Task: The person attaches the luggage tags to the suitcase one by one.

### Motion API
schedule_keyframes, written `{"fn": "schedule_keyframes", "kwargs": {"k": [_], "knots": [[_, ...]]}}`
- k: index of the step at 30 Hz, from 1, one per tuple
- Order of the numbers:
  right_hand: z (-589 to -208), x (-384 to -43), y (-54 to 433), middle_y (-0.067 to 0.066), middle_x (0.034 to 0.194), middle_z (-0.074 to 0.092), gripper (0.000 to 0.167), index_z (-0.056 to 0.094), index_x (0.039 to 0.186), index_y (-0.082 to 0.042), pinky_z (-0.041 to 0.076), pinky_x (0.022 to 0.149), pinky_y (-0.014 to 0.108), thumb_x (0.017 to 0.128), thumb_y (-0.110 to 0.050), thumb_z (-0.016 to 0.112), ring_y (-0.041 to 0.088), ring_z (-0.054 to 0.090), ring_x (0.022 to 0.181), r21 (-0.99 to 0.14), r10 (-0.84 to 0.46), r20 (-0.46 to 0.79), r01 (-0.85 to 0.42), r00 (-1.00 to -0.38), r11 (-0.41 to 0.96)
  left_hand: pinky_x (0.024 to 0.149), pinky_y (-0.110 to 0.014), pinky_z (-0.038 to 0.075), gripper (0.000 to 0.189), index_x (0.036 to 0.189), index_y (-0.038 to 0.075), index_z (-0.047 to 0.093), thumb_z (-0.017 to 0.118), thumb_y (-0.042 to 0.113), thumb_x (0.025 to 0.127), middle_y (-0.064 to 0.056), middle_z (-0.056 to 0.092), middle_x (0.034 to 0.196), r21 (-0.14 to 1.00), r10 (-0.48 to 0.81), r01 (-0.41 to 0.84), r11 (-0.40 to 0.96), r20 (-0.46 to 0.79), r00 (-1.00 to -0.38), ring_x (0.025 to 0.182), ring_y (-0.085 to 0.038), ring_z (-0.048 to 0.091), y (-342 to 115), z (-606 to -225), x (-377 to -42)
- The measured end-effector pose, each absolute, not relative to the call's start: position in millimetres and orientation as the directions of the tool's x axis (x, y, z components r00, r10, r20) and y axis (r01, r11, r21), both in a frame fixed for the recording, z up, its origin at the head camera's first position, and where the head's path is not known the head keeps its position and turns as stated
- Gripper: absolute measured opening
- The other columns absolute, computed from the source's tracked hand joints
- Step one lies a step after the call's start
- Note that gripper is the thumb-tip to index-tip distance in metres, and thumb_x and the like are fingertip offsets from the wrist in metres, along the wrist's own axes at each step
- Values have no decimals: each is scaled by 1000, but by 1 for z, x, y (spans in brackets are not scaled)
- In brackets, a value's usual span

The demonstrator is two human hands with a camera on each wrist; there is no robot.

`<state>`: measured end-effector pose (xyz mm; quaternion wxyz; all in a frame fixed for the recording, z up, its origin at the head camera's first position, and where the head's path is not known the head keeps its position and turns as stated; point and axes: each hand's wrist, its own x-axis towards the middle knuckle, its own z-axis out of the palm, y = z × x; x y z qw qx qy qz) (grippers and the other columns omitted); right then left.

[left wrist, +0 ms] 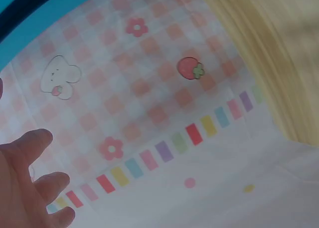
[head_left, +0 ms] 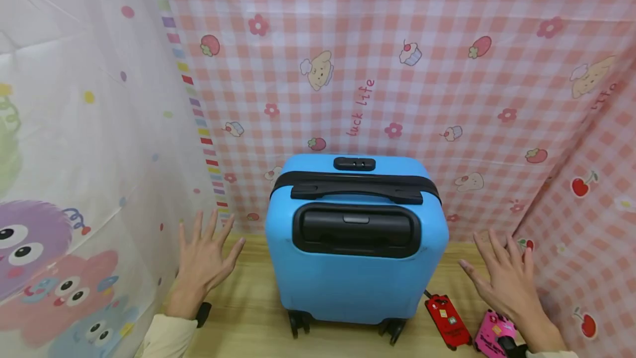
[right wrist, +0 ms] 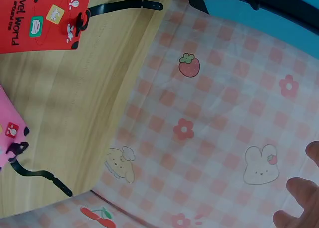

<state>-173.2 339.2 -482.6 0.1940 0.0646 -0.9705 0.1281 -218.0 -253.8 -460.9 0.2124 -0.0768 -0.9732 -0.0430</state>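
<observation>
A blue hard-shell suitcase (head_left: 348,286) stands upright on its wheels in the middle of the head view. On its top are a black carry handle (head_left: 355,191), a recessed black pull handle (head_left: 356,224) and a black lock (head_left: 354,164). To the left of the case, my left hand (head_left: 203,261) is held with fingers spread, touching nothing. My right hand (head_left: 509,278) is likewise spread, apart from the case on its right side. Below the right hand lie a red luggage tag (head_left: 449,320) and a pink luggage tag (head_left: 494,333), the pink one partly hidden by the wrist.
The wooden table (head_left: 233,297) carries the suitcase and tags. Behind it hangs a pink checked curtain (head_left: 397,87); a white cartoon-print curtain (head_left: 119,142) closes the left side and another checked curtain (head_left: 596,242) the right. In the right wrist view, each tag has a black strap (right wrist: 124,6).
</observation>
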Motion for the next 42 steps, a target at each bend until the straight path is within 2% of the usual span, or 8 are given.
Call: {"fn": "schedule_keyframes", "kwargs": {"k": [6, 10, 12, 18, 25, 32, 37, 42], "knots": [[-488, -169, 348, 34, 152, 27, 67, 34, 153, -6, 0, 110, 73, 99, -39, 58, 58, 13, 141, -344, -59, 404, -211, -913, 915, 110, -72, 14, 61, 146, 16, 51, 47, 53, 98, -21, 40, 153, 62, 156, 207, 976, 460, -874, 145, -45, 23, -245, -452, -221], [-494, -164, 358, 39, 149, 29, 66, 38, 148, 1, 10, 100, 80, 96, -32, 63, 65, 22, 131, -449, -32, 386, -217, -922, 867, 111, -70, 16, 58, 147, 16, 50, 50, 49, 98, -20, 37, 155, 120, 150, 232, 965, 475, -867, 145, -44, 23, -238, -445, -221], [-497, -162, 363, 40, 149, 28, 66, 37, 148, 4, 11, 98, 82, 97, -30, 62, 67, 23, 129, -496, -16, 350, -200, -937, 845, 111, -70, 17, 57, 146, 15, 51, 52, 46, 98, -20, 38, 154, 148, 144, 247, 958, 495, -857, 145, -44, 24, -235, -441, -221], [-503, -158, 377, 43, 149, 23, 71, 29, 150, 9, 19, 95, 80, 102, -38, 53, 67, 19, 132, -620, 69, 180, -59, -981, 782, 109, -66, 23, 50, 141, 9, 55, 56, 35, 98, -24, 47, 147, 228, 139, 319, 920, 571, -809, 140, -44, 32, -226, -429, -224], [-513, -156, 387, 43, 147, 26, 75, 26, 152, 7, 36, 87, 72, 103, -46, 46, 62, 32, 125, -673, 170, 50, 93, -984, 734, 112, -63, 24, 48, 139, 4, 56, 60, 28, 98, -24, 47, 146, 352, 105, 377, 857, 596, -796, 136, -45, 37, -214, -415, -227], [-526, -153, 395, 42, 152, 15, 80, 19, 154, 6, 34, 95, 71, 103, -51, 40, 63, 26, 130, -769, 250, -75, 216, -965, 601, 112, -62, 26, 47, 140, 4, 55, 61, 24, 98, -23, 48, 146, 394, 120, 440, 807, 620, -775, 137, -42, 39, -204, -399, -230], [-537, -150, 400, 41, 153, 14, 82, 18, 156, 2, 37, 96, 68, 102, -54, 40, 61, 26, 133, -811, 310, -142, 291, -940, 508, 112, -60, 28, 45, 139, 3, 55, 59, 22, 99, -22, 50, 144, 434, 124, 486, 759, 636, -762, 136, -42, 42, -197, -387, -230], [-548, -148, 406, 34, 157, 17, 89, 13, 158, -3, 42, 96, 64, 98, -63, 39, 56, 26, 138, -814, 368, -264, 410, -892, 411, 114, -60, 25, 46, 142, 6, 53, 55, 27, 102, -17, 48, 149, 533, 105, 492, 688, 599, -794, 140, -38, 38, -189, -374, -227]]}}
